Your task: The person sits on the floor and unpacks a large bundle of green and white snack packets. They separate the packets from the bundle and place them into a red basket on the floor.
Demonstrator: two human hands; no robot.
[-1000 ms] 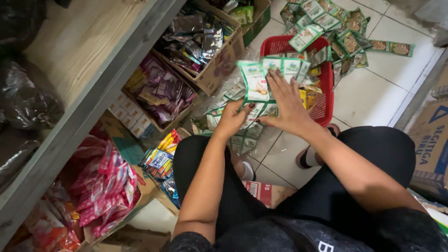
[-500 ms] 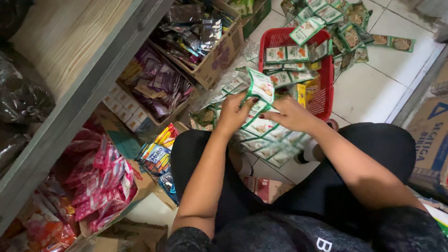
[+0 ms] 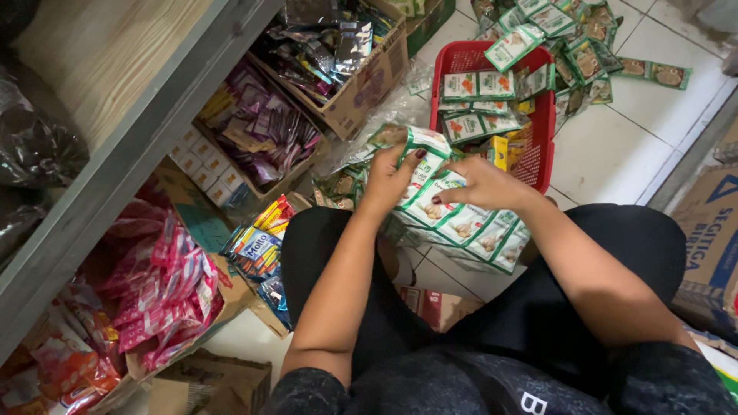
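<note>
A: What are the hands doing beside the red plastic basket (image 3: 538,134)?

B: Both are gripping a joined strip of green-and-white sachets (image 3: 453,219), which is lying across the person's knees, just left of and below the basket. The left hand (image 3: 396,175) is pinching the folded top of the strip, with the grip closed on it. The right hand (image 3: 480,184) is lying palm down over the middle sachets, fingers curled onto them.

A: What could be going wrong here?

B: As I judge it, the loose tail of the strip is hanging off the right knee toward the white tiled floor (image 3: 615,146), so its weight could be dragging the fold out of the pinch. A tug could also be tearing the thin seams between sachets.

A: And the arms?

B: Both forearms are reaching forward and down from the lap, elbows bent, wrists meeting just left of the basket. A cardboard box of dark packets (image 3: 346,65) is sitting further left, under the grey shelf edge (image 3: 138,154).
</note>
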